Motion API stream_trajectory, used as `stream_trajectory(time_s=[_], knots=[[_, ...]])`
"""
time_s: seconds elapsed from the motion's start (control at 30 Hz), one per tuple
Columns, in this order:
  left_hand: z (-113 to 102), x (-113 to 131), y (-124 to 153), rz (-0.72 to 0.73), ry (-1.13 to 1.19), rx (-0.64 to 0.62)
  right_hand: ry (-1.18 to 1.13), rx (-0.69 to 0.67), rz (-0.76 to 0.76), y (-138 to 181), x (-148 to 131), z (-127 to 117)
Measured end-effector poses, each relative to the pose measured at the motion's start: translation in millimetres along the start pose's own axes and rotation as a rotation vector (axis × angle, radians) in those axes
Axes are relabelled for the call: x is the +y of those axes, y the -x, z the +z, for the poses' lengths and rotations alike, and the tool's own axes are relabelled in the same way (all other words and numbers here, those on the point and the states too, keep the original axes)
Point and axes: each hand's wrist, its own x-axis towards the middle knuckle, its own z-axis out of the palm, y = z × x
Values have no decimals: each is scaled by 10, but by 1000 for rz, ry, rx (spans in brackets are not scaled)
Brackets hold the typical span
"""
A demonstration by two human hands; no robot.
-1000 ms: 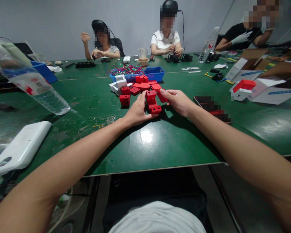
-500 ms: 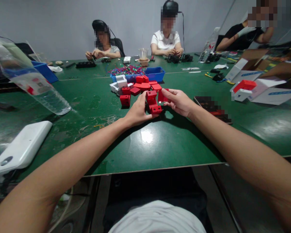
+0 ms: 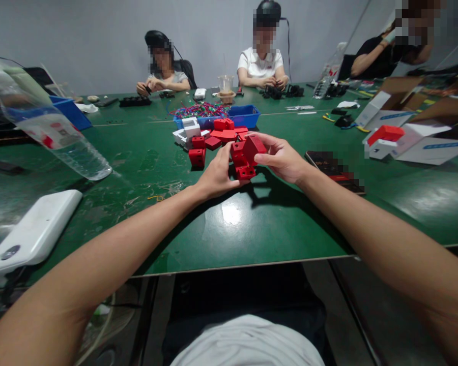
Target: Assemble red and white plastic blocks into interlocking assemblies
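Shifted piece: red block [image 3: 254,145], turned leftward since the earlier frame, overlapping red bracket [image 3: 238,158] in view.
Left hand [image 3: 216,173]: fingers gripping red bracket, likely steadying it.
Right hand [image 3: 281,160]: pinching red block, apparently for fine turning.
Bracket location: between the hands.

On the green counter [image 3: 229,244], a red notched block [image 3: 246,173] sits between the left hand [image 3: 217,175] and the right hand [image 3: 280,160]; a red flat-sided piece [image 3: 255,145] in the right hand is over the block's right part. Behind lie red boxy parts [image 3: 223,135], with white boxy parts [image 3: 191,129] adjoining on their left. Farther back sits a blue plastic tray [image 3: 251,121], multicoloured thin wires [image 3: 204,110] in its left part and a clear plastic cup [image 3: 226,83] behind it. At left are a clear plastic bottle [image 3: 63,140] and, nearer, a white rounded slab-shaped case [image 3: 38,223]. A dark flat rectangular object [image 3: 322,161] lies right of the right hand; farther right is an open white cardboard box [image 3: 427,144].
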Motion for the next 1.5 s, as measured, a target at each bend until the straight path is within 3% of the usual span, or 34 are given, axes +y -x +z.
stream_trajectory(time_s=[0.17,0.77,1.2,1.5], knots=[[3,-19,13,-5,13,-1,206,43,-51,4,13,21],[-7,7,3,-49,17,-13,551,48,-222,-20,5,14],[10,-34,8,-66,11,7,527,32,-185,3,-36,26],[-10,11,-4,-81,9,-18,330,20,-58,2,24,13]])
